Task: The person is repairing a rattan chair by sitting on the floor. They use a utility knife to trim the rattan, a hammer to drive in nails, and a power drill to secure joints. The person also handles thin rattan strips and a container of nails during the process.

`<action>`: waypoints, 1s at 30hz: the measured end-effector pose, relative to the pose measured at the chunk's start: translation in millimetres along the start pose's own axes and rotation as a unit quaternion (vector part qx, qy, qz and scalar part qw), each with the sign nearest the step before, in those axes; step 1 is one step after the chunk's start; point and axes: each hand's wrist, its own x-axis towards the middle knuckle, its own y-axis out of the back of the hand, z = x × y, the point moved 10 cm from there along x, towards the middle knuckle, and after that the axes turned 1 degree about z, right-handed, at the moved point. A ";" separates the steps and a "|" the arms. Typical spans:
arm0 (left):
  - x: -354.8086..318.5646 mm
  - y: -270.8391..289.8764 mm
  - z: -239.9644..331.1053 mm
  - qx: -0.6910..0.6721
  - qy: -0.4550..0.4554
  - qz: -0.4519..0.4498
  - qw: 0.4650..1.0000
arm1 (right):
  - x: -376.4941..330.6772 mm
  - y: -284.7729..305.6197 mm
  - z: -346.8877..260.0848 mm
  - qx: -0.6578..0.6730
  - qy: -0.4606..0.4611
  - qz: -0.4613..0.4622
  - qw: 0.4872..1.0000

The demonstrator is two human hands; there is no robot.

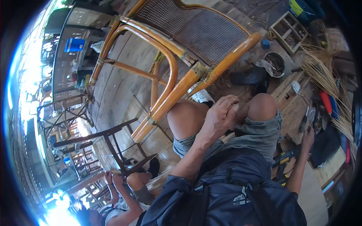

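Observation:
My left hand (222, 115) rests between my bare knees with its fingers curled in; nothing shows inside them. In front of it a rattan chair (177, 56) with an orange frame and a woven seat lies tipped, one leg end close to my left knee. My right hand (308, 139) reaches out to the right over the wooden boards, beside a dark bag (326, 145); its fingers are seen from behind and their hold is hidden. A black and yellow cordless drill (283, 162) lies by my right thigh, just below that wrist.
Bundles of rattan strips (324, 71) and hand tools lie at the right, with a bowl of small parts (275, 64) and a wooden compartment box (288, 30) beyond. At lower left another person (124, 192) works on a dark chair frame (113, 145).

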 end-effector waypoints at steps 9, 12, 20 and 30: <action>-4.6 -91.6 -30.7 0.061 -0.011 -0.162 0.985 | -63.3 14.4 -38.4 -0.007 0.003 -0.035 0.999; -13.0 -114.4 -30.8 0.051 -0.038 -0.186 0.980 | -58.3 24.9 19.2 -0.012 -0.021 0.030 0.999; -18.3 -138.2 -29.2 0.035 0.024 -0.257 0.966 | -71.9 92.5 57.4 0.022 -0.112 0.115 0.987; -5.5 -82.0 13.8 0.033 -0.020 -0.152 0.988 | 20.9 -30.8 -12.6 -0.109 -0.052 -0.038 0.992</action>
